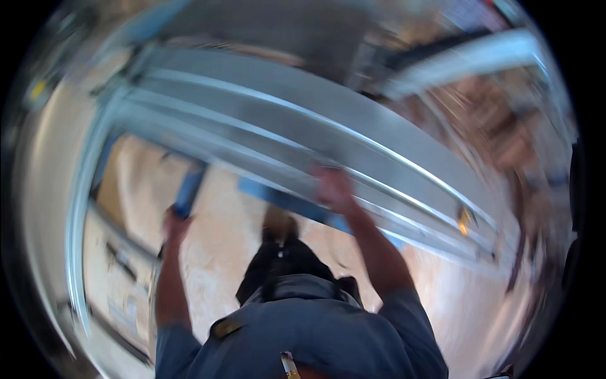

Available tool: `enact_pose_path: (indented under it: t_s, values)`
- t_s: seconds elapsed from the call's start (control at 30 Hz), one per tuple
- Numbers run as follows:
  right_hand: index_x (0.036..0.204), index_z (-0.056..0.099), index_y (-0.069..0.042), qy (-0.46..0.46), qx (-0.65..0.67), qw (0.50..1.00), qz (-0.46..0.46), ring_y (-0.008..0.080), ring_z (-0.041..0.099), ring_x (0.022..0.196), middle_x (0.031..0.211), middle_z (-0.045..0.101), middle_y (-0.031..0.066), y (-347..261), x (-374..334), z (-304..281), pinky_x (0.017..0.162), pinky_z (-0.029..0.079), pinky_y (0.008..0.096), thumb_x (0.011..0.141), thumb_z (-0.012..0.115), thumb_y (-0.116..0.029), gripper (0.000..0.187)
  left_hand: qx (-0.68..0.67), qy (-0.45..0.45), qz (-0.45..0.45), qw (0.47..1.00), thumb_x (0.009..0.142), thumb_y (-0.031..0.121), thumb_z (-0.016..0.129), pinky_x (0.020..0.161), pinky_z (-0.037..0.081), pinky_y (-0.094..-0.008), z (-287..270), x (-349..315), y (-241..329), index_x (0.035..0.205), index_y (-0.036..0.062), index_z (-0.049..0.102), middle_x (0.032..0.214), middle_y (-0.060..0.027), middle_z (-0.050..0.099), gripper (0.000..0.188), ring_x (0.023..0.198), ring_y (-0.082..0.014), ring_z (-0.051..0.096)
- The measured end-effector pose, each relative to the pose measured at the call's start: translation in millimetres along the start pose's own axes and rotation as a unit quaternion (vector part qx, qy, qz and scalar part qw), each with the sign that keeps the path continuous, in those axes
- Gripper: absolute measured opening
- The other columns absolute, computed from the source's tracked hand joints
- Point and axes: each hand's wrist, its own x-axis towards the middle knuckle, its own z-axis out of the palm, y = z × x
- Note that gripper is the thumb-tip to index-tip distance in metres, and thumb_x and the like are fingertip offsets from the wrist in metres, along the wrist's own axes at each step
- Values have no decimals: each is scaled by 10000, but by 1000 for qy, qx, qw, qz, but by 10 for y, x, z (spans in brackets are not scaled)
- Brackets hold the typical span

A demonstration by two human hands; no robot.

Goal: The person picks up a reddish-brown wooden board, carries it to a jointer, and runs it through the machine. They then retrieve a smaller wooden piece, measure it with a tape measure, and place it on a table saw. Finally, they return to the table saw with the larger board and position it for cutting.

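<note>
Motion blur smears much of the head view. My left hand (176,226) is closed around the lower end of a blue elongated thing (189,189), whose kind I cannot make out. It reaches toward the near edge of a long grey metal table (252,82) with bright parallel rails (379,146). Over the middle of these rails is my right hand (334,188), its fingers curled in. Whether it grips a rail or some small piece is lost in the blur.
Below the table's near edge runs a blue beam (284,201). A small yellow part (465,221) sits at the table's right end. A pale metal rail (79,208) curves down the left side. Brownish blurred pieces (492,120) lie at the far right.
</note>
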Motion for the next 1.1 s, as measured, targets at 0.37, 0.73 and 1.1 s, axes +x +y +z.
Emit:
enact_pose_path:
  t_s: [0.37, 0.73, 1.1]
  values:
    - [958, 652, -36, 381, -71, 917, 94, 199, 631, 626, 759, 667, 118, 1072, -1425, -1398, 589, 502, 379, 954, 507, -400, 392, 141, -27, -50, 988, 726, 433, 738, 932, 462, -479, -563, -514, -492, 1332, 35, 412, 1210, -189, 596, 795, 1092, -383, 582]
    - [788, 606, -29, 742, 150, 637, 145, 169, 439, 379, 499, 441, 43, 1686, -3454, -3264, 359, 388, 341, 896, 532, -378, 372, 75, -68, 7, 995, 750, 391, 766, 844, 516, -458, -599, -368, -233, 1192, -55, 552, 1043, -196, 675, 663, 966, -365, 650]
    - [1071, 523, -205, 510, 222, 824, 106, 90, 327, 384, 700, 553, -17, 2436, -3586, -4546, 331, 291, 272, 887, 516, -628, 462, 2, 27, 85, 996, 685, 292, 808, 923, 490, -453, 21, -65, -1545, 1271, -16, 494, 1188, -184, 620, 732, 1059, -358, 613]
